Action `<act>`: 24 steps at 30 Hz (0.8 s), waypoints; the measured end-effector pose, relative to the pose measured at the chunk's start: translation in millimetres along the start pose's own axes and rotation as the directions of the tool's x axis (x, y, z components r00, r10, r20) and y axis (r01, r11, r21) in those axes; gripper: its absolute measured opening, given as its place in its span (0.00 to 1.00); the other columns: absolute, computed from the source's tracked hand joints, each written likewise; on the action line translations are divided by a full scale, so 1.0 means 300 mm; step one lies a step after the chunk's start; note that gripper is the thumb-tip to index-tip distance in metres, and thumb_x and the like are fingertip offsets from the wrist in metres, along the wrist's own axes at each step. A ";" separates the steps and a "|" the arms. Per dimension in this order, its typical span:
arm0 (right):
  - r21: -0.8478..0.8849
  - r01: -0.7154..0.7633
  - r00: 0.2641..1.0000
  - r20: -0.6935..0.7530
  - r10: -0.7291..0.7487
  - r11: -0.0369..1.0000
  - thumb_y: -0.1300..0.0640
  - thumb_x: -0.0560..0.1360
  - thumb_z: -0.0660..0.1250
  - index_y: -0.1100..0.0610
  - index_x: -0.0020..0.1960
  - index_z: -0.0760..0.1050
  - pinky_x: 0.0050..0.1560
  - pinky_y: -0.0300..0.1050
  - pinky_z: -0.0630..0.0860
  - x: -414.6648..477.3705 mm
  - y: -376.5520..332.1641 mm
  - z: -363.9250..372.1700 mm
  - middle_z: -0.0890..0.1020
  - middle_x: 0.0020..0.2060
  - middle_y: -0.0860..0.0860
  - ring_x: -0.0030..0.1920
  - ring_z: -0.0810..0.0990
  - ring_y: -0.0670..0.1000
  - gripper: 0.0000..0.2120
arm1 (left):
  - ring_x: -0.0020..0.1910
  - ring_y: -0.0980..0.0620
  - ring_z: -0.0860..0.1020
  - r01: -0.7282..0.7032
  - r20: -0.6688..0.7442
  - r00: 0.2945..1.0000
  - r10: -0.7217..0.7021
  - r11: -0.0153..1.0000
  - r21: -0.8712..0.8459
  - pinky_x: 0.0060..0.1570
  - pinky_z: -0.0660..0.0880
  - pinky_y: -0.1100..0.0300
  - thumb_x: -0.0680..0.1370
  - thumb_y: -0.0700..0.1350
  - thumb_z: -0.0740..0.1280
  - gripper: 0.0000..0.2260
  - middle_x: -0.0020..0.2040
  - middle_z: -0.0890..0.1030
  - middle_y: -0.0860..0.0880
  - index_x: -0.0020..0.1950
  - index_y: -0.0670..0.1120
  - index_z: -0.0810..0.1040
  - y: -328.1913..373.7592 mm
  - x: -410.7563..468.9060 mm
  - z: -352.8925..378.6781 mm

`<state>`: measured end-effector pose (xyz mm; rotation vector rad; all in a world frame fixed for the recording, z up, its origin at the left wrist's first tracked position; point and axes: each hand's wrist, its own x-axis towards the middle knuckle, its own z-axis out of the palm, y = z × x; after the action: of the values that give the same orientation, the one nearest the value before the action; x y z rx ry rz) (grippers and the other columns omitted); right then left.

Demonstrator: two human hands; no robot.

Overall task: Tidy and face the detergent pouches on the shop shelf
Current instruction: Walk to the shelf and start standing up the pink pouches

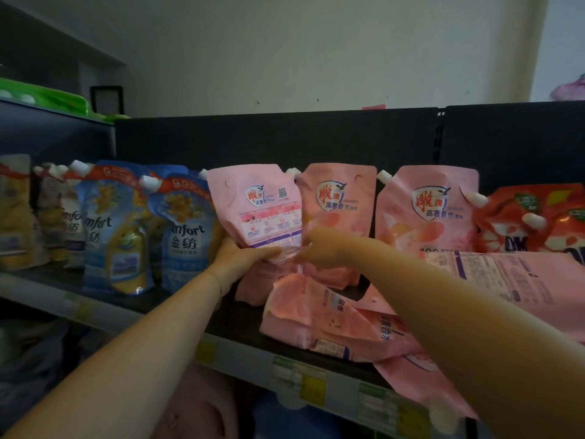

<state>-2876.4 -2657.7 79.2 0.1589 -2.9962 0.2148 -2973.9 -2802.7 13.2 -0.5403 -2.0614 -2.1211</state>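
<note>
Fallen pink pouches point(316, 318) are noted lower centre on the shelf point(240, 327). At centre frame, a back-facing pouch point(266, 207) is gripped at its lower edge by left hand point(243, 255) and right hand point(316, 248). It is judged soft, liquid-heavy and slippery; support at the base is advised.

left hand point(242, 258) — bare, thin band point(217, 282) at wrist | right hand point(321, 248) — bare forearm

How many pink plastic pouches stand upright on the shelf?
3: back-facing pink pouch, gripped by left hand and right hand; front-facing pink pouch beside it; third pink pouch further right. Others may hide behind.
</note>
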 end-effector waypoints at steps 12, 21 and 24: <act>0.207 -0.094 0.993 0.089 0.077 0.974 0.59 0.77 0.64 0.58 0.78 0.47 0.66 0.45 0.63 0.128 -0.091 0.104 0.61 0.75 0.57 0.71 0.64 0.58 0.36 | 0.57 0.50 0.78 -0.222 -0.062 0.963 0.264 0.898 0.380 0.56 0.76 0.51 0.70 0.47 0.76 0.27 0.59 0.78 0.48 0.63 0.48 0.67 -0.026 -0.073 -0.095; -0.034 -0.028 0.999 -0.029 0.027 0.999 0.50 0.78 0.64 0.53 0.65 0.74 0.64 0.49 0.70 0.011 -0.035 0.000 0.74 0.60 0.50 0.59 0.72 0.51 0.18 | 0.38 0.49 0.70 -0.303 -0.204 0.843 0.498 0.753 0.584 0.37 0.63 0.57 0.73 0.44 0.70 0.14 0.43 0.69 0.48 0.39 0.46 0.65 -0.017 -0.154 -0.071; -0.099 -0.063 0.998 0.002 0.063 0.993 0.51 0.78 0.64 0.54 0.63 0.76 0.61 0.48 0.74 -0.039 0.010 -0.019 0.76 0.60 0.51 0.56 0.76 0.52 0.15 | 0.34 0.52 0.70 -0.503 -0.017 0.793 0.608 0.671 0.545 0.34 0.68 0.52 0.75 0.44 0.69 0.13 0.35 0.70 0.50 0.36 0.45 0.66 0.000 -0.191 -0.043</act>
<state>-2864.4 -2652.6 82.8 0.0545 -3.0115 0.0715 -2922.8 -2824.0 -6.5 -0.7222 -1.8989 -1.1531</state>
